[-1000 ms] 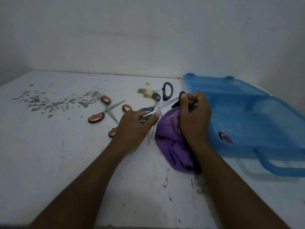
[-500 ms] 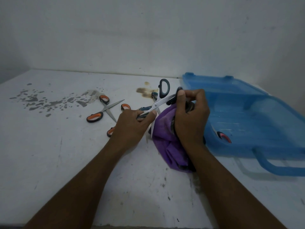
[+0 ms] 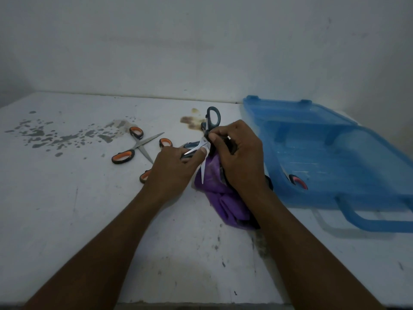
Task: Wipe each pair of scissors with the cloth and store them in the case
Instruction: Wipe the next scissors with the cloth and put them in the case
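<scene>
Orange-handled scissors [image 3: 136,146] lie open on table [image 3: 67,209], left. Left hand [image 3: 172,171]: narrow grip pinching one blade of opened grey-handled scissors [image 3: 211,118]. Right hand [image 3: 240,157] pinches same pair near pivot, purple cloth [image 3: 225,204] bunched beneath palm. Open blue case [image 3: 330,153] far right, another pair [image 3: 298,181] inside.

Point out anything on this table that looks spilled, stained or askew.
Grey splatter marks the far left of the table, like a dried spill. A brown stain sits just behind the dark-handled scissors. The orange-handled scissors lie with blades spread open rather than closed.
</scene>
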